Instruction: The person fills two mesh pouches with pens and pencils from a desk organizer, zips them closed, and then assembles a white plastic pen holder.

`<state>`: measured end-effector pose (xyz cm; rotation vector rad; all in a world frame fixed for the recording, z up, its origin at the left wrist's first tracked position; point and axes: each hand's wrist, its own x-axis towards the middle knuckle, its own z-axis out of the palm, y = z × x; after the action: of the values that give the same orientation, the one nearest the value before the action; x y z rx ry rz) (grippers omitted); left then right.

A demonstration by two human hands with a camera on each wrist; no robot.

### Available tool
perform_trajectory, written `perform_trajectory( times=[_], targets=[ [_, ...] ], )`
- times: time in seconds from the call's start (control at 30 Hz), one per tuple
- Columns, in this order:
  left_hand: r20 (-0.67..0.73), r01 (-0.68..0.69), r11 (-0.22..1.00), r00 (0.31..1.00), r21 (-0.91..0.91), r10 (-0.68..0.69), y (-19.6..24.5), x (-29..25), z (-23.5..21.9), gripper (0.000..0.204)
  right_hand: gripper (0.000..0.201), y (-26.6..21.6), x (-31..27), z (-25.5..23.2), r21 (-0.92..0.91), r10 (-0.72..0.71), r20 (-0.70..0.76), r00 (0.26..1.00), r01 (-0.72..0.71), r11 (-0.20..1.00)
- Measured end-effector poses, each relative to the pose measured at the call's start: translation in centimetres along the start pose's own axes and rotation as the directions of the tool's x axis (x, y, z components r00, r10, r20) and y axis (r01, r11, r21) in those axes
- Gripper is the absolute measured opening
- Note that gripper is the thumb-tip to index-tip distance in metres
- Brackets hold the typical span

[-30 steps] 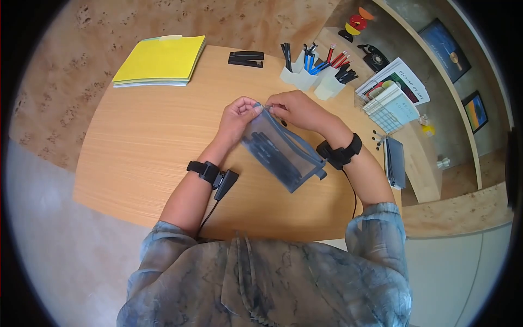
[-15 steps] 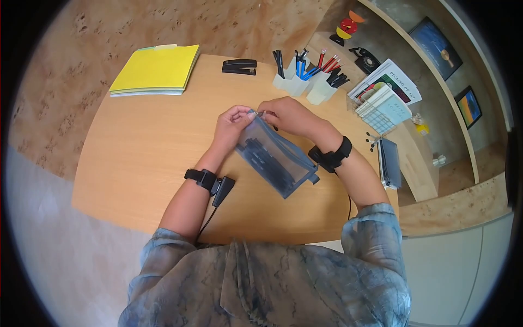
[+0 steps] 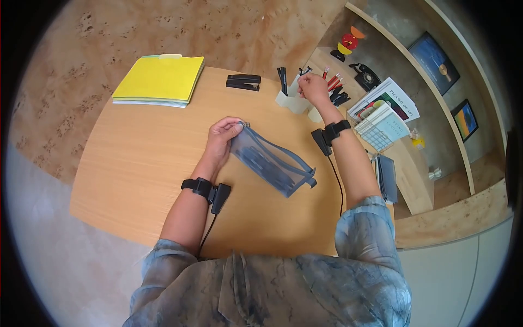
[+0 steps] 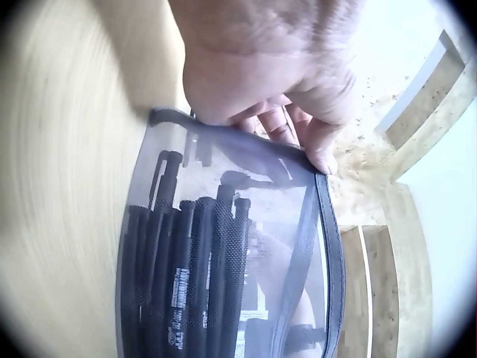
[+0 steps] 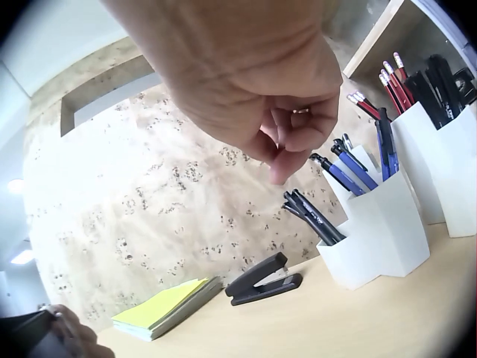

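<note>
My left hand (image 3: 220,139) pinches the top corner of a grey mesh zip pouch (image 3: 267,166) tilted over the desk. Several black pens (image 4: 190,268) lie side by side inside it, seen through the mesh in the left wrist view. Over at the pen holder (image 5: 373,246), my right hand (image 3: 314,89) hovers with fingers loosely curled and nothing visible between them. Below its fingertips, in the right wrist view, are black pens (image 5: 313,216) in the nearest cup and blue pens (image 5: 350,175) behind them.
Red pencils (image 5: 395,82) stand in the holder's far part. A black stapler (image 3: 243,82) and a stack of yellow folders (image 3: 158,80) lie along the desk's back edge. Books in a wire rack (image 3: 378,122) and another pouch (image 3: 387,177) are at the right.
My right hand has left the pouch's zip corner and moved away and to the right, to above the pen holder. The left hand keeps its hold on the pouch.
</note>
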<state>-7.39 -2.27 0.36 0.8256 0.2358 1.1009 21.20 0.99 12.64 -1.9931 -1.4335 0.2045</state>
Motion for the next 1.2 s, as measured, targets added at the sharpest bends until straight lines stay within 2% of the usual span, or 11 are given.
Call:
perform_trajectory(
  times=[0.27,0.37,0.43,0.47,0.57,0.67,0.77,0.87,0.97,1.07,1.2],
  targets=[
    [0.078,0.070,0.991,0.995,-0.110,-0.062,0.2,0.5,-0.7,0.015,0.026,0.6,6.6,4.4,-0.316,-0.072,-0.084,0.994,0.042,0.948],
    [0.072,0.065,0.992,0.996,-0.106,-0.058,0.2,0.7,-0.8,0.016,0.029,-1.5,6.8,4.2,-0.263,0.132,0.113,0.985,-0.099,0.960],
    [0.067,0.064,0.993,0.996,-0.103,-0.057,0.1,0.7,-0.8,0.016,0.030,-2.3,6.3,4.5,-0.374,0.127,0.034,0.991,-0.106,0.922],
    [0.070,0.063,0.993,0.996,-0.105,-0.056,0.1,0.7,-0.8,0.016,0.030,-2.5,6.3,4.7,-0.426,0.121,-0.008,0.993,-0.113,0.898],
    [0.083,0.067,0.992,0.995,-0.106,-0.059,0.4,0.9,-0.6,0.015,0.024,-0.9,6.6,5.8,-0.504,-0.096,-0.115,0.989,0.026,0.863],
    [0.097,0.054,0.993,0.994,-0.102,-0.044,0.3,0.9,-0.8,0.014,0.028,-0.6,6.8,5.4,-0.297,0.076,0.037,0.996,-0.061,0.953],
    [0.081,0.059,0.994,0.995,-0.095,-0.051,0.2,1.0,-0.7,0.014,0.027,-1.0,6.0,4.5,-0.288,0.094,0.027,0.995,-0.082,0.954],
    [0.060,0.064,0.995,0.996,-0.080,-0.059,0.2,1.0,-0.7,0.015,0.026,-0.4,5.2,3.7,-0.316,0.020,-0.058,0.998,-0.038,0.948],
    [0.051,0.073,0.994,0.996,-0.086,-0.069,0.3,1.0,-0.6,0.015,0.027,0.6,4.7,2.7,-0.293,-0.045,-0.046,0.998,0.030,0.956],
    [0.057,0.079,0.992,0.996,-0.101,-0.073,0.3,1.0,-0.4,0.015,0.028,0.9,4.1,2.1,-0.241,-0.045,-0.110,0.993,0.017,0.970],
    [0.049,0.067,0.993,0.997,-0.096,-0.062,0.3,0.9,-0.5,0.015,0.029,-0.9,2.8,0.1,-0.251,-0.064,-0.096,0.993,0.038,0.967]
  ],
)
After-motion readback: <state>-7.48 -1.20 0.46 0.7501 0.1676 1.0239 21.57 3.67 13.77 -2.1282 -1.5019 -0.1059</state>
